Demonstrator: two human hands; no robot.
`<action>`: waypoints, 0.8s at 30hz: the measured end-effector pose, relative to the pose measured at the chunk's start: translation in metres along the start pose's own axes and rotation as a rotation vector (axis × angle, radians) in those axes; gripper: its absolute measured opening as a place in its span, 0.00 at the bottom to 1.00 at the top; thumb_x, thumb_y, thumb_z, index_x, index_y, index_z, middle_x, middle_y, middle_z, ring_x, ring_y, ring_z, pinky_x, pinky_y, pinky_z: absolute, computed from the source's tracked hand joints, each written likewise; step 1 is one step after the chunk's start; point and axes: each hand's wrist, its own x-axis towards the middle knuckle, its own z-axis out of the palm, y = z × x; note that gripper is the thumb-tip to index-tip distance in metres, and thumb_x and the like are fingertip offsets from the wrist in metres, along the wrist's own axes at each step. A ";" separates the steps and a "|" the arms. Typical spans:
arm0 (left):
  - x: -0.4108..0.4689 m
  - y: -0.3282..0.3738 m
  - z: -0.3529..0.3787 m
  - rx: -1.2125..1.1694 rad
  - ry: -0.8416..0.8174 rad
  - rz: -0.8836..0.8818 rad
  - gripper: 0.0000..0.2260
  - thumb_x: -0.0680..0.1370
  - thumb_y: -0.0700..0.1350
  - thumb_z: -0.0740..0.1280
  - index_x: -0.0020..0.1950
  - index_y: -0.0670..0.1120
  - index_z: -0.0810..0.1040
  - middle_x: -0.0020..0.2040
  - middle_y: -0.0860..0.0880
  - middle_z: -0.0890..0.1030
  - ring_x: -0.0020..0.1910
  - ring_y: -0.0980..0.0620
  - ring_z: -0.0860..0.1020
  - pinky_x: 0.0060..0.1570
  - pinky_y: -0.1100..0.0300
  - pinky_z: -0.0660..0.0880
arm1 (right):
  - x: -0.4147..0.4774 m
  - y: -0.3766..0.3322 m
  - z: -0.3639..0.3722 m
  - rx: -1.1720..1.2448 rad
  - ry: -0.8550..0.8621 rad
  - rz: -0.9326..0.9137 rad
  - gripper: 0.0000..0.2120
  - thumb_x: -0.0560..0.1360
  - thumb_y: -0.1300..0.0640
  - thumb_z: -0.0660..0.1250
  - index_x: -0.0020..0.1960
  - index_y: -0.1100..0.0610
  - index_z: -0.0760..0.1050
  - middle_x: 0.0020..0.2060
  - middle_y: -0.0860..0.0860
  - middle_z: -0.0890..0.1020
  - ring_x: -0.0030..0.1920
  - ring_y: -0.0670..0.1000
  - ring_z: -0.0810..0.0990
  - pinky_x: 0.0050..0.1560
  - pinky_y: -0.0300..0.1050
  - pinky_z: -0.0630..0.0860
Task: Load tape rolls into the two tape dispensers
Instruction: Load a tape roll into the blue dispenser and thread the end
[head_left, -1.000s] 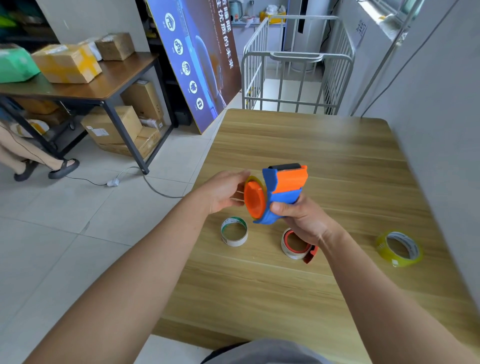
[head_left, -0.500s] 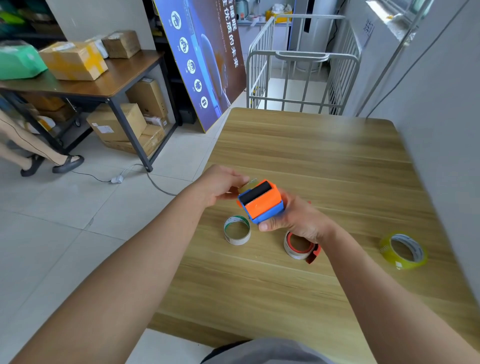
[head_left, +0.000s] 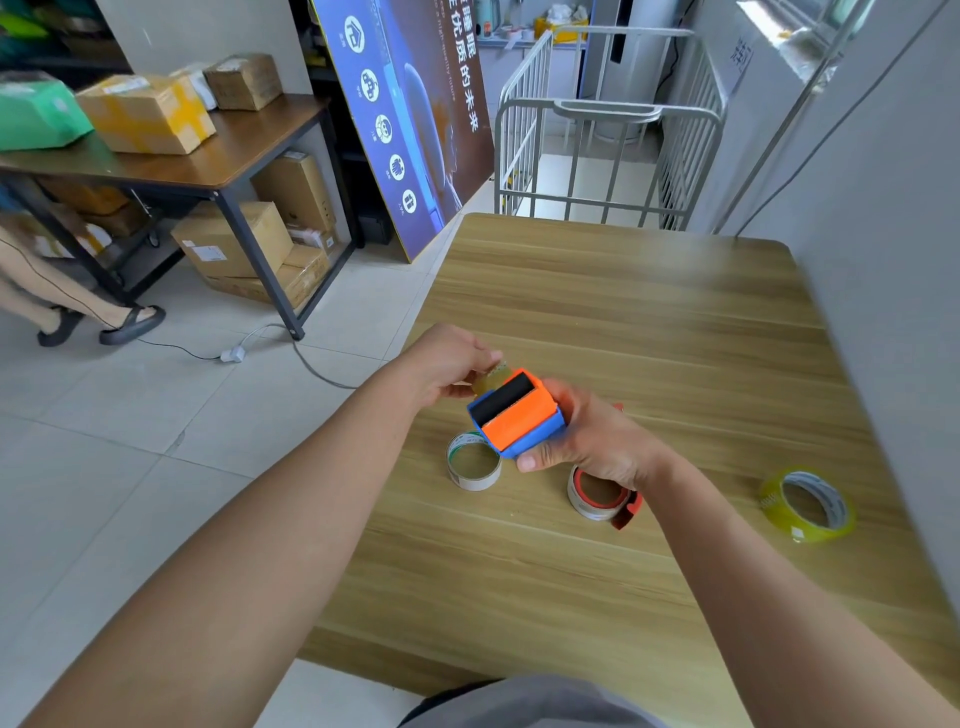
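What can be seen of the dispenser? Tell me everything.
The dispenser is small and looks plastic: a blue body with an orange top plate and a black strip along its upper edge. The right hand grips it above the table, tilted, black edge towards the left hand. That hand pinches yellowish clear tape at the black edge. Its underside is hidden.

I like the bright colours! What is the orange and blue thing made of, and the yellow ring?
The tape dispenser looks like smooth moulded plastic: flat, even colour, crisp edges. The yellow roll looks like glossy see-through tape wound on a pale core, probably cardboard.
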 end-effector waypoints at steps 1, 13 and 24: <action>0.001 -0.001 -0.001 -0.003 0.001 -0.003 0.07 0.75 0.41 0.68 0.37 0.47 0.77 0.33 0.50 0.76 0.32 0.54 0.73 0.33 0.60 0.71 | 0.000 0.000 0.000 -0.002 -0.007 -0.003 0.28 0.63 0.73 0.75 0.60 0.70 0.69 0.47 0.59 0.77 0.48 0.54 0.77 0.51 0.48 0.74; 0.005 -0.002 -0.002 -0.044 0.033 0.115 0.09 0.78 0.40 0.62 0.38 0.44 0.74 0.33 0.48 0.74 0.32 0.54 0.72 0.35 0.62 0.73 | 0.002 -0.001 -0.007 0.065 -0.044 -0.021 0.23 0.64 0.70 0.75 0.56 0.62 0.74 0.40 0.48 0.82 0.41 0.46 0.81 0.47 0.42 0.76; 0.001 -0.001 -0.012 -0.108 0.090 0.077 0.09 0.75 0.33 0.65 0.36 0.44 0.74 0.33 0.46 0.76 0.30 0.51 0.73 0.35 0.59 0.73 | -0.002 0.006 -0.009 -0.008 -0.017 0.043 0.19 0.63 0.56 0.73 0.53 0.56 0.78 0.41 0.48 0.83 0.41 0.45 0.81 0.44 0.38 0.76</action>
